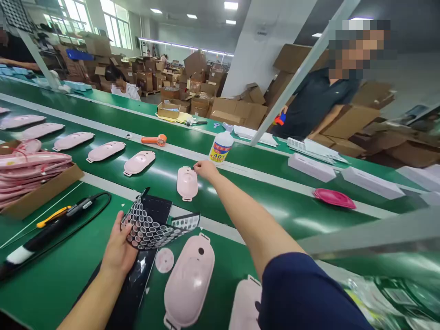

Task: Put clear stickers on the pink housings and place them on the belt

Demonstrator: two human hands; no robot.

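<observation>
My left hand (118, 250) holds a black sheet of round clear stickers (147, 224), curled upward, near the table's front edge. My right hand (205, 169) reaches out over the green belt, fingers pinched at the top edge of a pink oval shell (187, 182). Whether something small sits between the fingertips I cannot make out. A larger pink shell (189, 279) lies in front of me, with a loose round disc (164, 260) beside it. Another pink shell (245, 305) lies partly under my right sleeve.
A row of pink shells (103, 151) runs leftward along the belt. A cardboard box of stacked pink parts (30, 176) stands left, with a black corded tool (51, 224) and yellow-handled tool nearby. A glue bottle (220, 146), orange roller (154, 140), magenta lid (334, 198), white boxes and a person stand beyond.
</observation>
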